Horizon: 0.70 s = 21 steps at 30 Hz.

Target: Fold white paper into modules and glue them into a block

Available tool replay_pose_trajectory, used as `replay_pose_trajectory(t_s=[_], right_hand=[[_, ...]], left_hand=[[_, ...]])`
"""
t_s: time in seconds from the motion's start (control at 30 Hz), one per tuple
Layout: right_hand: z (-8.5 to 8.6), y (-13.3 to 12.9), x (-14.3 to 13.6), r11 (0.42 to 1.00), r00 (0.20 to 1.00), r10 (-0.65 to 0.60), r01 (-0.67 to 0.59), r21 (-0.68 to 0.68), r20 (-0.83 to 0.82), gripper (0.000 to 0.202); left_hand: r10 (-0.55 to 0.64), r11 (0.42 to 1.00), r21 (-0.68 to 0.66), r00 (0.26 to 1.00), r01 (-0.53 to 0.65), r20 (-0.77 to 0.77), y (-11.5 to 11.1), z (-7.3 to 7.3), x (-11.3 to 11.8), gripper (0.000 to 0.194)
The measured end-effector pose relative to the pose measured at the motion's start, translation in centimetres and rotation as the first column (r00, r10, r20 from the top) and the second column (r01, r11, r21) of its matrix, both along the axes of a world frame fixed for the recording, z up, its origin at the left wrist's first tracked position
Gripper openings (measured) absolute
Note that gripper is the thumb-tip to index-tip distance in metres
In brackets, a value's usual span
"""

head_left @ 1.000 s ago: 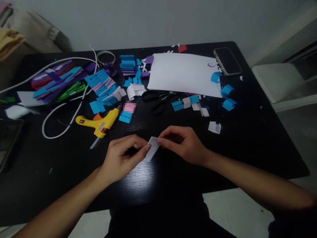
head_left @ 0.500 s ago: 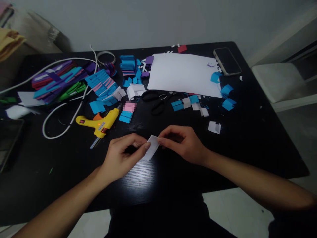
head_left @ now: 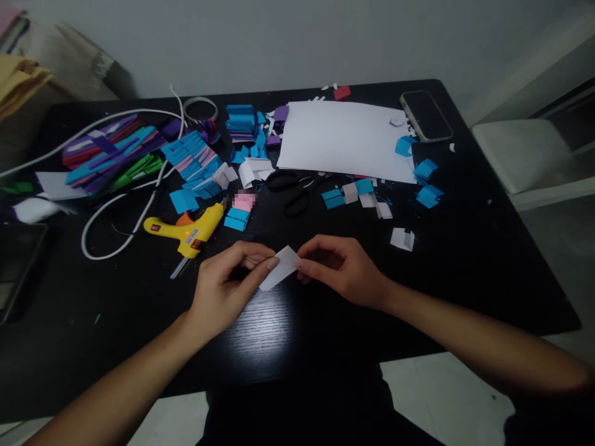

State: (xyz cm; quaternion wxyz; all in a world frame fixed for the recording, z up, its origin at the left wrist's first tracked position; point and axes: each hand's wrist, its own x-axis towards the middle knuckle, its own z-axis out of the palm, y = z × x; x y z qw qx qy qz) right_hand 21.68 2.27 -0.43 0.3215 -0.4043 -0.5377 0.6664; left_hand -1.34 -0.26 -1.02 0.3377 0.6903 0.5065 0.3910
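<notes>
The step in hand seems to be shaping or folding one small white paper piece (head_left: pixel 280 267), held in the air over the near middle of the dark surface (head_left: pixel 441 285). Both hands are narrow on it: the left hand (head_left: pixel 227 282) pinches the paper's left edge between thumb and fingers, and the right hand (head_left: pixel 341 269) pinches its right corner, thumb below the fingertips. The paper slants, its upper corner pointing to the far side; whether it is one layer or doubled is too small to tell. To the right, apart from the right hand, lies a creased white piece (head_left: pixel 403 238), with folded blue pieces (head_left: pixel 428 196) farther off. A yellow glue gun (head_left: pixel 195 236) rests to the left, and black-handled scissors (head_left: pixel 305 181) lie beyond the hands, near the large white sheet (head_left: pixel 344 136). The next move, as I judge it, calls for the left hand to steady the paper while the right lines up its edge and presses lightly, without buckling the thin sheet.
</notes>
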Motion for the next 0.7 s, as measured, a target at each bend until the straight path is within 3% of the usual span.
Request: replay_pose_trajectory(t_s=[0.3,0.5,0.7], right_hand=[[-0.34,-0.10,0.08,0.998,0.999,0.026,-0.024,0.058,-0.032,0.048],[-0.36,-0.19,0.18,0.995,1.000,0.011,-0.011,0.094,0.004,0.046],[-0.48,-0.09,0.25,0.992,1.000,-0.007,0.005,0.126,0.020,0.047]], left_hand=[[-0.079,0.996,-0.032,0.997,0.079,0.012,0.13,0.09,0.05,0.012],[-0.194,0.980,0.032,0.981,0.195,-0.014,0.57,0.49,0.04,0.021],[-0.221,0.972,0.063,0.974,0.224,-0.051,0.78,0.48,-0.06,0.033]])
